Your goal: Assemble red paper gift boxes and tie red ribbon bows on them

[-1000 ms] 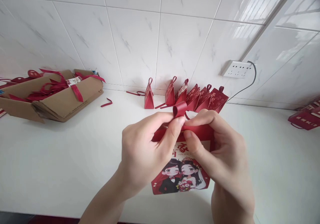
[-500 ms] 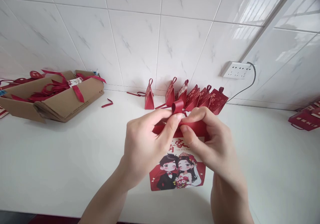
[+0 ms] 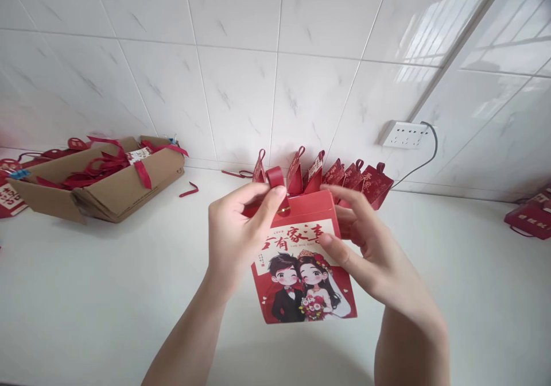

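Note:
A red box [image 3: 301,271] with a cartoon couple printed on its front hangs above the white table. My left hand [image 3: 245,231] pinches the red strap loop [image 3: 276,178] at the box's top left. A small gold-coloured piece [image 3: 284,209] shows just under that thumb. At the right side of the box, my right hand [image 3: 365,242] has its fingers spread, the thumb over the printed front and the other fingers partly behind the upper right edge. Whether this thumb presses on the box is hard to tell.
Several small red boxes [image 3: 373,184] with loops line the tiled wall. An open cardboard box [image 3: 129,193] holding red ribbons stands left, near a loose red strap [image 3: 189,190]. A wall socket [image 3: 404,135] with a cable and a dark red box [image 3: 531,216] are right.
My right hand has let go of the strap area and opened at the box's right side. The strap loop and my left hand have shifted left, and more of the box front shows.

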A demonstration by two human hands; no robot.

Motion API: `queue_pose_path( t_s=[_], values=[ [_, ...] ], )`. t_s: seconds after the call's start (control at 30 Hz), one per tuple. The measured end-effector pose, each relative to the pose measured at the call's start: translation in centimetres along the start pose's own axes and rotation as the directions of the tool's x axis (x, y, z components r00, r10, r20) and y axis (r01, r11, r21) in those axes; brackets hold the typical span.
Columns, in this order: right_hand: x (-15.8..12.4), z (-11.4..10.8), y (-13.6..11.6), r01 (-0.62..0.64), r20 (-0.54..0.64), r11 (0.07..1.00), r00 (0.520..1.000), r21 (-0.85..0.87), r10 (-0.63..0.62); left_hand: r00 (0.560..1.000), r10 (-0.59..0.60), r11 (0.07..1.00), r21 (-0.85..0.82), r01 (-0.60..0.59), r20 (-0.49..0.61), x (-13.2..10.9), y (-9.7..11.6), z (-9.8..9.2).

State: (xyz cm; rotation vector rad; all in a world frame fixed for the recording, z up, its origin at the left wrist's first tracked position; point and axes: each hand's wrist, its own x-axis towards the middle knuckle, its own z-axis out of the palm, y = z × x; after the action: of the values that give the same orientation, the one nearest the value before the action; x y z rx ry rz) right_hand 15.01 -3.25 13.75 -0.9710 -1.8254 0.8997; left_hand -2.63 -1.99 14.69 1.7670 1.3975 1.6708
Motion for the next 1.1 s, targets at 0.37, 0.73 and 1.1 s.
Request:
queue_pose_path(
  t_s=[0.37, 0.73, 1.1],
  values=[
    [0.2, -0.6, 0.1, -0.107, 0.105, 0.994, 0.989, -0.002, 0.107, 0.936, -0.185, 0.859, -0.414, 0.302, 0.299, 1.7, -2.9, -1.7],
    [0.1, -0.3, 0.1, -0.174, 0.119, 0.98, 0.98, 0.097, 0.162, 0.866, -0.233, 0.827, -0.378, 0.416, 0.443, 1.6, -1.6, -2.3],
    [0.1, 0.1, 0.1, -0.144, 0.163, 0.987, 0.978, 0.075, 0.131, 0.967, -0.117, 0.945, -0.275, 0.179, 0.227, 1.5, -2.4, -1.8]
  ],
)
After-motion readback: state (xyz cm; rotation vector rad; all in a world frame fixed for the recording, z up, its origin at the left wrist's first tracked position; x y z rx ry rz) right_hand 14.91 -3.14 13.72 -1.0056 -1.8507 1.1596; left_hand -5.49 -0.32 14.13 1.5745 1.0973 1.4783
